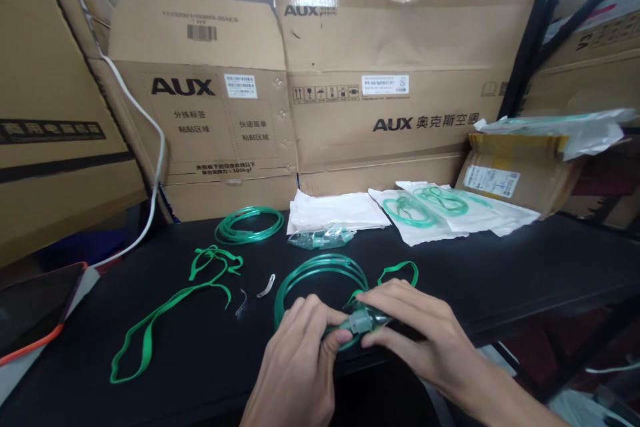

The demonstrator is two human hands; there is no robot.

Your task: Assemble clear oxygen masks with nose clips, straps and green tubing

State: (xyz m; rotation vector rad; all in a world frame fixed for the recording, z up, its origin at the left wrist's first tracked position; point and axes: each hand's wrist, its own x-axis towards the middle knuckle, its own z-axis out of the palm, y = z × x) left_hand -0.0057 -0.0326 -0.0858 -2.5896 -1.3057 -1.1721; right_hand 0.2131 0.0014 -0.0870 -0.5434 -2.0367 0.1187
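Near the table's front edge, my right hand is closed around a clear green oxygen mask. A pale connector sticks out of the mask toward the left. My left hand pinches the end of the green tubing at that connector; whether the two are fully joined cannot be seen. The tubing lies in a loose coil behind both hands. A green elastic strap loops out behind the mask. Most of the mask is hidden by my right fingers.
Loose green straps, a small metal strip and another tubing coil lie to the left. Behind are clear mask parts, white pouches and bagged sets. Cardboard walls the back; a phone lies left.
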